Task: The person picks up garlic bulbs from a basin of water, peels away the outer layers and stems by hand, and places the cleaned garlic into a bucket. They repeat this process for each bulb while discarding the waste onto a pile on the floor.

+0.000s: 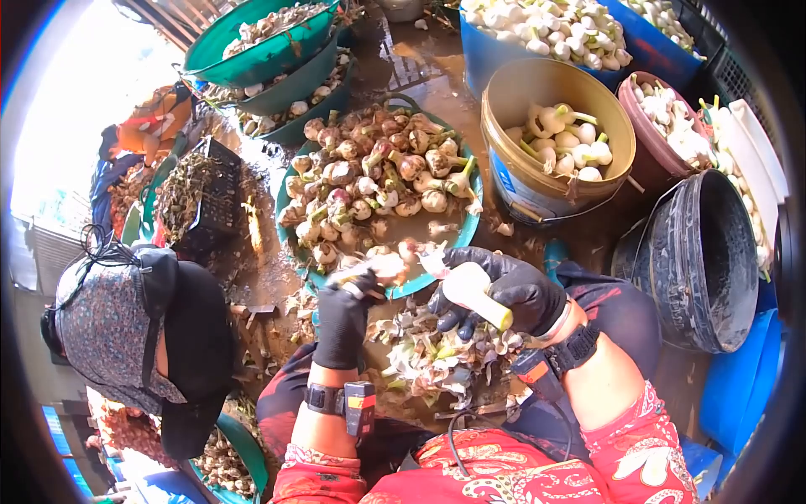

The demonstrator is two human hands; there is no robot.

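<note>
My right hand, in a dark glove, is closed around a peeled white garlic bulb whose cut green stem points down to the right. My left hand, also gloved, is closed at the near edge of a green basin; a thin pale item shows at its fingers, too blurred to name. Unpeeled garlic bulbs fill much of that basin. Below my hands lies a heap of peeled skins.
A yellowish bucket holds peeled bulbs. Beside it stand a pink bucket, a black bucket and blue tubs. Stacked green basins are at upper left. A person in a cap sits at left, near a black crate.
</note>
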